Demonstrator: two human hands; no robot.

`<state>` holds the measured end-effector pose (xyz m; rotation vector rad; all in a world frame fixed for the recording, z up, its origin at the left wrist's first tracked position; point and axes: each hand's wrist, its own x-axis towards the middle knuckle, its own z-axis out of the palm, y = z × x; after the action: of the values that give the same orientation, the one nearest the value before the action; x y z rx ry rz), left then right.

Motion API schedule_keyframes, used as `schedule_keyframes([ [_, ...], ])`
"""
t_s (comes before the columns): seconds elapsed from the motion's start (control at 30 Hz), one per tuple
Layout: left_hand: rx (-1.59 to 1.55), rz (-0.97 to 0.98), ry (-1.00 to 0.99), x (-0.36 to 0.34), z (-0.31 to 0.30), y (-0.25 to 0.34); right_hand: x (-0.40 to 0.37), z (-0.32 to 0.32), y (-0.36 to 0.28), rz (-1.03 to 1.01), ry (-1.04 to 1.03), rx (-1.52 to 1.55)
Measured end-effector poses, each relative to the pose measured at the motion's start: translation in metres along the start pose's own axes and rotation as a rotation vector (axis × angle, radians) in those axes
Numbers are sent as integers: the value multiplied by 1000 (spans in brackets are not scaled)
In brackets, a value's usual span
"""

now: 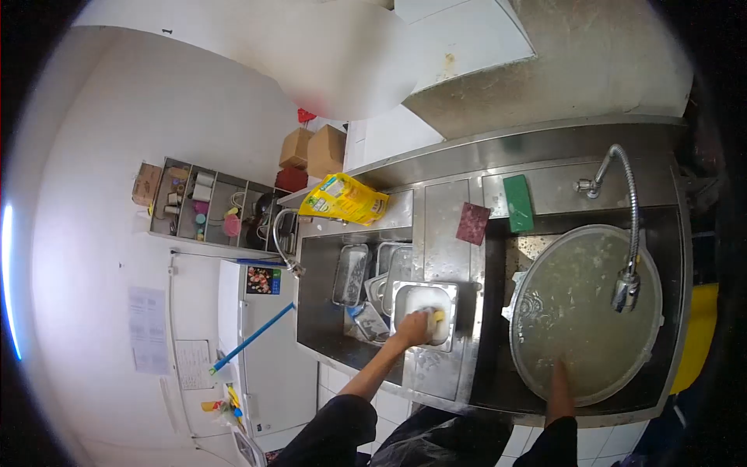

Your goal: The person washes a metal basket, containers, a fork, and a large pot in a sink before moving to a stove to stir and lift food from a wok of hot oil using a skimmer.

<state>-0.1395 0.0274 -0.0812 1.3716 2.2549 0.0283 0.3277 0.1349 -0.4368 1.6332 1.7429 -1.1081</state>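
My left hand [416, 328] is closed round a yellowish sponge [439, 316] inside a small square metal container [450, 339] with white suds. That container stands on the steel ledge between two sinks. My right hand [559, 375] reaches into cloudy water in a large round tub [515, 335]; its fingers are hidden under the surface. Several metal pans [352, 274] lie in the left sink. Behind the ledge are a dark red scouring pad [472, 223] and a green pad [518, 204].
A yellow pouch [346, 201] stands behind the left sink, near a curved faucet [282, 241]. The flexible spray faucet [632, 210] hangs over the tub. A shelf with cups and utensils [222, 204] is at the left, above a white freezer [276, 350].
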Motion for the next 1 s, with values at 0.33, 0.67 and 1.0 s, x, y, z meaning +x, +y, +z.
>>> schedule_keyframes([
  [0.33, 97, -272, 96, 28, 40, -14, 34, -11, 0, -186, -136, 178],
  [0.67, -87, -205, 291, 161, 79, -77, -158, -212, -139, -800, 502, -17],
  [1.0, -169, -41, 254, 322, -12, -65, -230, -267, -186, -583, 693, 328],
])
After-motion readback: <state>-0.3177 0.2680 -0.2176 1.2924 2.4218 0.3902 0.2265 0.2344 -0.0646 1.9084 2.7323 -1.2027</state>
